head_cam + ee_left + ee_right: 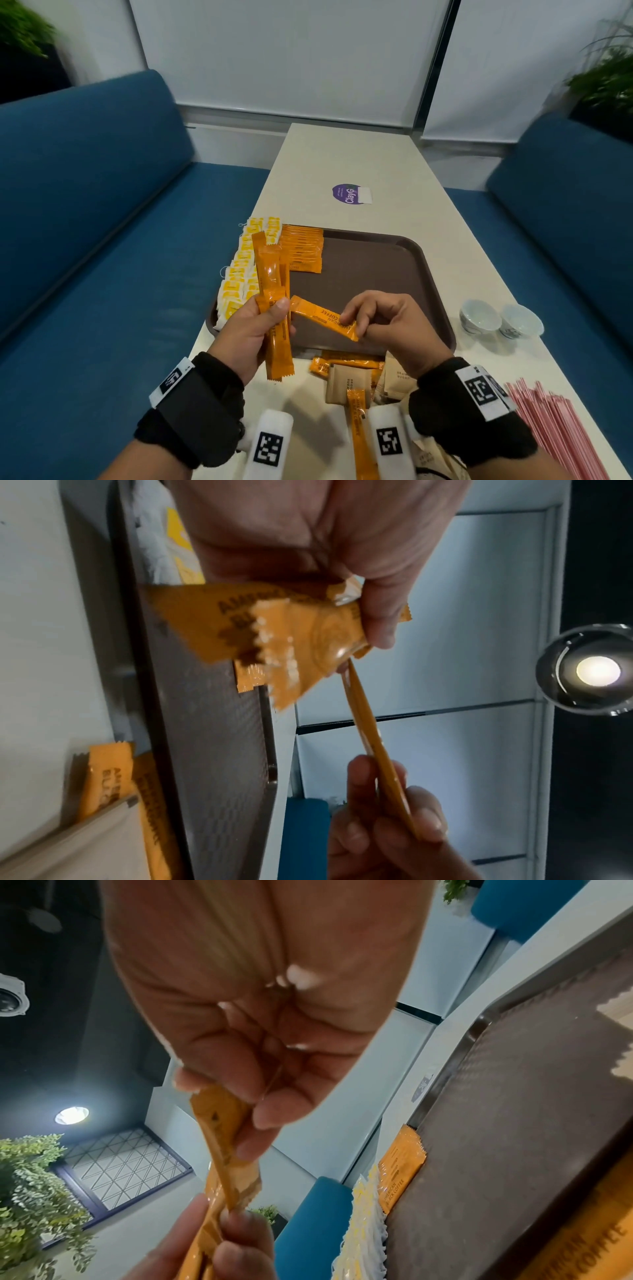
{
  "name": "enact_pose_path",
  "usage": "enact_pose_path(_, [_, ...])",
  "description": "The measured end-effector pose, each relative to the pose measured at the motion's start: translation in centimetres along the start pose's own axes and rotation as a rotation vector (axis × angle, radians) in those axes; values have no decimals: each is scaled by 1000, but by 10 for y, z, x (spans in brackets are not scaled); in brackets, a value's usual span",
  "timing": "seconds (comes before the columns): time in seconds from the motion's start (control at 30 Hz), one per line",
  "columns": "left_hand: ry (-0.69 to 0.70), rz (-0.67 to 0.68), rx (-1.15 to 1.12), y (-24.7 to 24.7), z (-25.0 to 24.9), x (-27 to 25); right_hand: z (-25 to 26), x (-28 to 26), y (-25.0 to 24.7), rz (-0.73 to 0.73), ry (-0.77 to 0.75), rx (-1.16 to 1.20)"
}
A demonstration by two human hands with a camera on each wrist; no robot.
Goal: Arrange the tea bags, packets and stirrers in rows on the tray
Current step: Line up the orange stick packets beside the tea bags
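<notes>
The left hand (251, 337) gripped a bundle of orange coffee sticks (274, 308), held almost upright above the near-left corner of the brown tray (370, 274), with the thumb pressed across their front. The right hand (387, 325) pinched one single coffee stick (323, 318) between the thumb and the curled fingers; its far end reached the left thumb, so the stick lay like a bridge between both hands, above the tray.

On the tray, a row of yellow tea bags (239, 274) ran along the left edge, and beside it, in the far-left part, lay a row of orange coffee sticks (303, 248). The rest of the tray surface was bare.

On the white table (359, 161), just in front of the tray, lay a loose pile of more coffee sticks and beige brown sugar packets (346, 382). Pink stirrers (555, 431) lay in a bunch at the right, well apart from the tray, and two small white cups (500, 318) stood near the tray's right edge.

The left wrist view showed the serrated ends of the gripped sticks (274, 631) (the print read partly "AMERICAN BLACK") and the right fingertips (424, 823) on the single stick, seen edge-on. The right wrist view showed the printed words "AMERICAN BLACK COFFEE" on the tray row (400, 1172), which the head view was too small to show.
</notes>
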State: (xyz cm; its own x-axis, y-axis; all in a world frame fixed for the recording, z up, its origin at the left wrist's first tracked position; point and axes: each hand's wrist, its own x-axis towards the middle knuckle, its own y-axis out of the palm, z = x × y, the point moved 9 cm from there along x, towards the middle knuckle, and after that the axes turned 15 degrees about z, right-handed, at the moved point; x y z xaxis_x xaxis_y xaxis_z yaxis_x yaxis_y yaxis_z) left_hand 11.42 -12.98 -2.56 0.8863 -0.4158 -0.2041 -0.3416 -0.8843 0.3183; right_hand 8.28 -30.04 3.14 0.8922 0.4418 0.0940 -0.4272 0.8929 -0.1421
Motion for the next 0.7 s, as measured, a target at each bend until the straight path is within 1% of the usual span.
enact_pose_path(0.17, [48, -5, 87, 2, -5, 2, -4, 3, 3, -1, 101, 12])
enact_pose_path(0.23, [73, 4, 116, 4, -8, 3, -12, 5, 7, -38, 184, -30])
enact_pose_path(0.3, [103, 29, 155, 9, -11, 3, -25, 8, 13, -63, 281, -18])
enact_pose_path(0.37, [115, 70, 179, 17, -12, 3, -33, 14, 23, -33, 339, 12])
enact_pose_path(0.43, [104, 96, 187, 22, -10, 3, -35, 20, 32, 32, 345, 15])
enact_pose_path(0.5, [91, 96, 186, 21, -7, 3, -31, 25, 36, 63, 313, -9])
enact_pose_path(0.57, [83, 75, 197, 16, -5, 3, -22, 29, 31, 33, 283, -67])
enact_pose_path(0.63, [74, 61, 212, 12, -2, 4, -13, 32, 20, -42, 253, -111])
enact_pose_path(0.7, [69, 62, 221, 10, 1, 3, -8, 35, 10, -111, 225, -68])
